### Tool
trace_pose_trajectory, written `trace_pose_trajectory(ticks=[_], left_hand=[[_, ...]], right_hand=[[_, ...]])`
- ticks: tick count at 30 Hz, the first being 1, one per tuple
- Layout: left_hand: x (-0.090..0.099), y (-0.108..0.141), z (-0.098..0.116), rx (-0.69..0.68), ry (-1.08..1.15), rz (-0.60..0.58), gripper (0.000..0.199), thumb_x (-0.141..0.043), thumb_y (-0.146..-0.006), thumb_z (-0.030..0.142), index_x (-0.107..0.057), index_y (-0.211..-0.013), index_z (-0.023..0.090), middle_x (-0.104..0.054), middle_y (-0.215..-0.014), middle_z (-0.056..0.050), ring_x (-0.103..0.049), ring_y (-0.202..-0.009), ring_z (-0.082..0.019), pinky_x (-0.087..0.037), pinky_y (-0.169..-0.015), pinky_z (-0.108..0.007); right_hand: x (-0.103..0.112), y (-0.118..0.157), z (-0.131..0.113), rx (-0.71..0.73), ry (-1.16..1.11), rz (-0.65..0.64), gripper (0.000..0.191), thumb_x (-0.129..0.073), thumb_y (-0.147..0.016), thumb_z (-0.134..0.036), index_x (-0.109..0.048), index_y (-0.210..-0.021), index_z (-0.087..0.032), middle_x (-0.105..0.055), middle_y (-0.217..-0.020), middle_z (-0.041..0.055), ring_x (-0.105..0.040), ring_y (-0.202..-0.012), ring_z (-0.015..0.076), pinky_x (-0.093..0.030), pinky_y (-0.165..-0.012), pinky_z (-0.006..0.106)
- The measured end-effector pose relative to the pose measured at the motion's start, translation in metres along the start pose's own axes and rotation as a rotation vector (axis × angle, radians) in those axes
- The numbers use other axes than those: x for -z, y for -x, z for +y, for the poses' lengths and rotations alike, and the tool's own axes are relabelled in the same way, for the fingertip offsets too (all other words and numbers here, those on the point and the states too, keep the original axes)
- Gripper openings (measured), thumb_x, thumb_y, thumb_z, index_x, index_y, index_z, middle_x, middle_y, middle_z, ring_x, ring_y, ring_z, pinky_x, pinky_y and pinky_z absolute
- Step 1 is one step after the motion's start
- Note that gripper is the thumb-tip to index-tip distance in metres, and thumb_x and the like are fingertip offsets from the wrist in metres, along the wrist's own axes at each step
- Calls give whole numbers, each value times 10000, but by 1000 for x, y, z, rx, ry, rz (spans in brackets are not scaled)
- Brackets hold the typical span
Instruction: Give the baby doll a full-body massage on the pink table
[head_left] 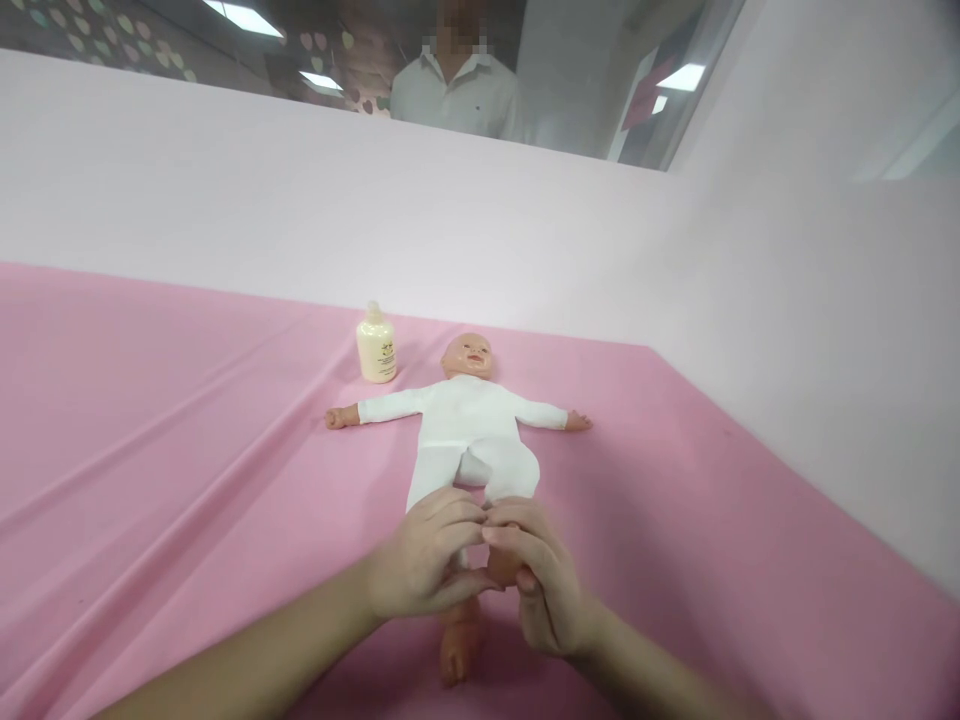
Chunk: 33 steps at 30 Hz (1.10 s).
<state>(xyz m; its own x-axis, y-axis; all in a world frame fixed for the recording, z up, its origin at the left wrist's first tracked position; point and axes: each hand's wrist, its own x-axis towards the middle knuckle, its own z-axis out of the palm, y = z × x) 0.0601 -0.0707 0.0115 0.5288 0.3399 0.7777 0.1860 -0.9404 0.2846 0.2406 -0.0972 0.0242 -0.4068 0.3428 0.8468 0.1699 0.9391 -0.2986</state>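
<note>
A baby doll (469, 415) in a white cloth body lies on its back on the pink cloth, arms spread, head away from me. My right hand (536, 575) is closed around the doll's foot (504, 562), the one on the right, which is raised. My left hand (431, 555) curls against the same foot from the left, its fingertips meeting those of my right hand. The doll's other foot (458, 650) rests on the cloth below my hands. Part of the lower legs is hidden behind my fingers.
A pale yellow pump bottle (376, 350) stands left of the doll's head. The pink cloth (187, 430) has folds at the left. White walls (300, 200) rise behind and at the right. Beyond a window, a person in a white shirt (457, 95) shows.
</note>
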Motion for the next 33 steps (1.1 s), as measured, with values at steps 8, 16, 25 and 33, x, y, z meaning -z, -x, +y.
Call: trace_pose_trajectory(ticks=[8,16,25,33], left_hand=[[0,2,-9,-67,100,31,583,-523,-904,544,-409,-1361,200,-662,-960,-89,-642,-840,-232,-525,-727,-350],[-9,13,-14,48,308,66,631,-623,-856,477,-405,-1368,179,-648,-1061,-127,-657,-939,-257,-546,-792,-365],[-4,11,-8,70,187,59,618,-554,-922,406,-310,-1454,207,-669,-960,-72,-672,-878,-220,-546,-816,-351],[-10,15,-13,61,246,-12,790,-538,-831,701,-346,-1415,204,-643,-783,-12,-649,-694,-190,-531,-729,-324]], right_hand=[[2,-4,12,43,17,-120,804,-500,-897,-573,-185,-1511,-161,-509,-1284,177,-524,-1192,288,-466,-996,484],[3,-3,27,130,-14,-170,891,-550,-741,-246,-108,-1514,-263,-433,-1393,155,-498,-1253,288,-494,-946,488],[-6,2,25,113,257,-42,403,-560,-813,-197,-429,-1190,-254,-547,-837,15,-556,-745,172,-486,-662,321],[-3,-1,16,40,241,-65,280,-615,-828,-429,-444,-942,-239,-563,-692,-41,-525,-566,123,-402,-552,255]])
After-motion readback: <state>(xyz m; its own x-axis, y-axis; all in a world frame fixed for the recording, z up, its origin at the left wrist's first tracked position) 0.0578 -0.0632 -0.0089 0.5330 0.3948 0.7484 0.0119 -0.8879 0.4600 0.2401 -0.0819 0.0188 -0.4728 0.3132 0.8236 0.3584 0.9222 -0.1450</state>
